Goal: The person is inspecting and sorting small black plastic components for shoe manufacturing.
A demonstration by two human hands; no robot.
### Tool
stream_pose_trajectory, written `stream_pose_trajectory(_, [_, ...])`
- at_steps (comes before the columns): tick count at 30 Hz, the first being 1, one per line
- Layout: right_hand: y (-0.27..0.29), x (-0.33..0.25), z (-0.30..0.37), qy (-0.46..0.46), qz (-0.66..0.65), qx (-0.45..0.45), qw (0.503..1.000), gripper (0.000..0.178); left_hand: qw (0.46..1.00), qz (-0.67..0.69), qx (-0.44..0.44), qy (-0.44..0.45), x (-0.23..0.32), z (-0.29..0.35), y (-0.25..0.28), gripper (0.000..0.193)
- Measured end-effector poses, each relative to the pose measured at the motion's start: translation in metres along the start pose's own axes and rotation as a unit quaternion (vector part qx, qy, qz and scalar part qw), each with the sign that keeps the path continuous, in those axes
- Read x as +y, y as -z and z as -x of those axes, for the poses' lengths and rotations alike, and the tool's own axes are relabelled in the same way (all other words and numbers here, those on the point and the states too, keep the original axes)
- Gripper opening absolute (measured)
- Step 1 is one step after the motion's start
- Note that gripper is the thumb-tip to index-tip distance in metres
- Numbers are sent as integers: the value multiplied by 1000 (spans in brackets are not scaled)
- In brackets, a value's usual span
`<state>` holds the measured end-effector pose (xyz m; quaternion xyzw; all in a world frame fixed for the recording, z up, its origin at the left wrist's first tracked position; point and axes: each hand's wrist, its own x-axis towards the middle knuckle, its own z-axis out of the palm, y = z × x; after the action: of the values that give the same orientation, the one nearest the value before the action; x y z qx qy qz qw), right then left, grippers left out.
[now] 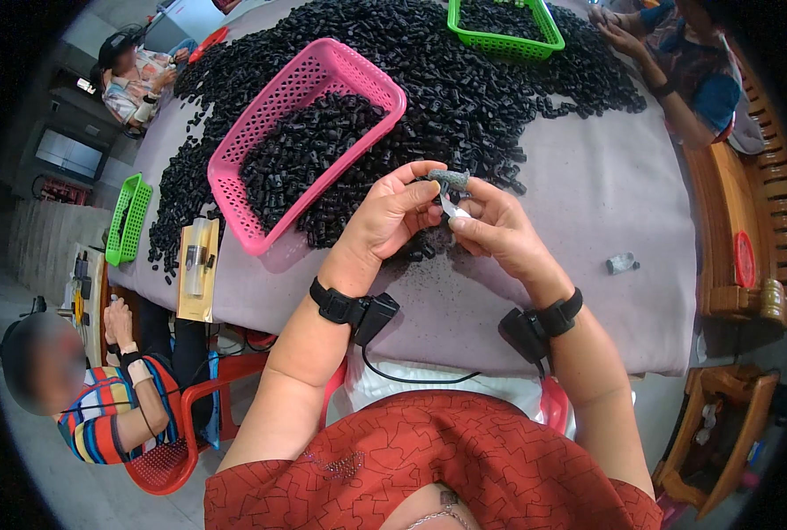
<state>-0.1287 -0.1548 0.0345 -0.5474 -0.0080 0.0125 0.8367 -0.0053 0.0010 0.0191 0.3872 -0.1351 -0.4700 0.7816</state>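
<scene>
Both of my hands meet above the near edge of a heap of small black cylindrical pieces [464, 115]. Between the fingertips of my left hand [389, 215] is a short, grey speckled cylinder [449, 177], held roughly level. My right hand [497, 225] pinches a small white pointed tool, blade-like in shape [449, 207], with its tip close under the cylinder. Some of my right fingers also rest at the cylinder's right end. The fingers partly cover the tool, so its exact kind does not show.
Left of my hands, a pink basket [227, 190] holds black pieces. Green baskets stand at the far side [508, 42] and left edge [113, 238]. Another grey piece [621, 263] lies right on the cloth-covered table [587, 194]. A cardboard strip [197, 305] lies left. Other people sit around.
</scene>
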Motion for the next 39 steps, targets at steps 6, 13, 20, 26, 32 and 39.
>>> stream_pose_trajectory(6, [5,3,-1,-3,11,8,1000,40,1000,2,-27,3,-3,-2,4,35])
stream_pose_trajectory(13, [6,5,-3,6,10,48,999,28,1000,-15,-23,7,-3,-1,1,34])
stream_pose_trajectory(20, [14,12,-7,35,-7,101,994,23,997,-30,58,-30,6,1,3,25])
stream_pose_trajectory(26, [13,12,-7,31,1,95,995,22,995,-42,74,-44,6,2,0,17])
stream_pose_trajectory(32, [10,9,-6,31,3,92,995,17,997,-16,43,-61,6,2,4,22])
stream_pose_trajectory(39, [13,12,-6,28,15,83,996,17,998,-7,39,-55,6,1,7,24])
